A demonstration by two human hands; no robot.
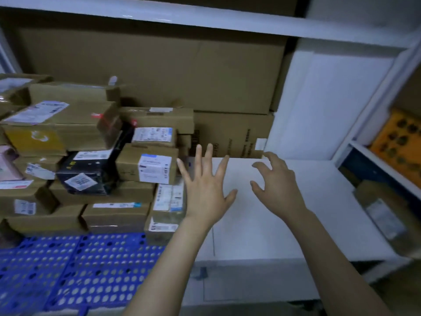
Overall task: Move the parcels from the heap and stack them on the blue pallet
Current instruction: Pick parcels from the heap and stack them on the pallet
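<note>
No legible text anywhere. On the parcels [127, 164]: white shipping labels [155, 168] with barcodes, print too blurred to read. On the black box [91, 166]: square code sticker [80, 181], not decodable. On the brown carton [227, 131] behind: dark vertical printing [248, 140], characters unreadable. On one parcel's yellow panel [34, 139]: pale mark, no wording made out.

Parcels [145, 169]: brown cardboard boxes with white labels, stacked several layers high on the pallet's far part.
Black parcel [86, 172]: lay tilted, mid-stack.
Blue pallet [68, 270]: perforated plastic, lower left.
</note>
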